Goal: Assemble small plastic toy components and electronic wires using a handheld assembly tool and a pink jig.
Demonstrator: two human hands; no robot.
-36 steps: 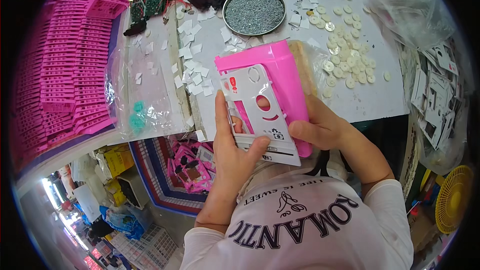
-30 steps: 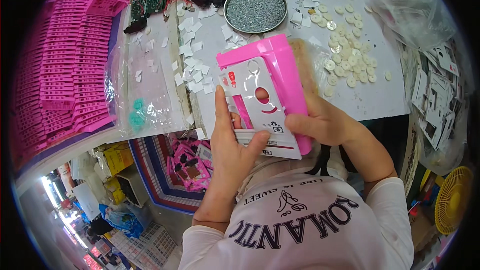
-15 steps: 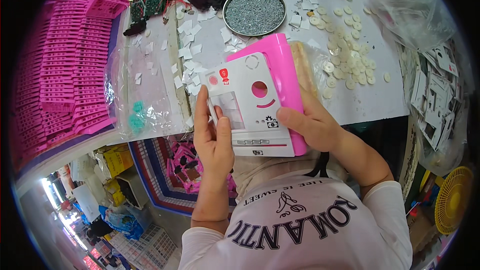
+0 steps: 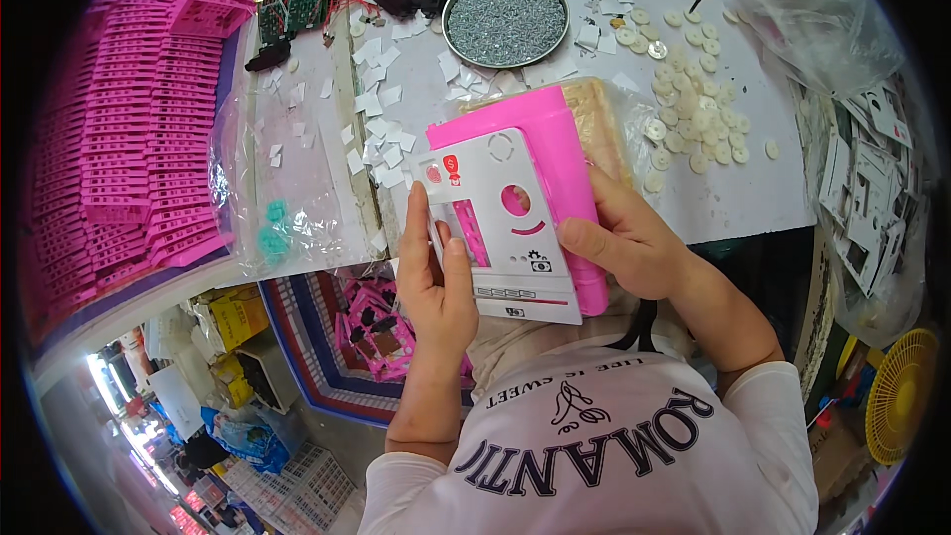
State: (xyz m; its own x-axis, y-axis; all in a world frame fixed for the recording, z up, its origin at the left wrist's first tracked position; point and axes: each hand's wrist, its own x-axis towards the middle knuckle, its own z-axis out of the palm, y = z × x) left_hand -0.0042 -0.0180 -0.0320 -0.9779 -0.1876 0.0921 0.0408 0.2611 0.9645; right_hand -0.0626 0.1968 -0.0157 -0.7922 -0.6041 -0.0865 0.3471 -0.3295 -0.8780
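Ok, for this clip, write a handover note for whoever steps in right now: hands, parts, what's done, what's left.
Left hand: grips the left edge of the white plastic faceplate with cut-out holes.
Right hand: holds the pink plastic housing under it from the right.
Both parts are held above the near edge of the white worktable.
Done: faceplate laid over the housing.
Left: whether it is seated cannot be told; check.
Round metal tray of small grey screws sits at the far side.
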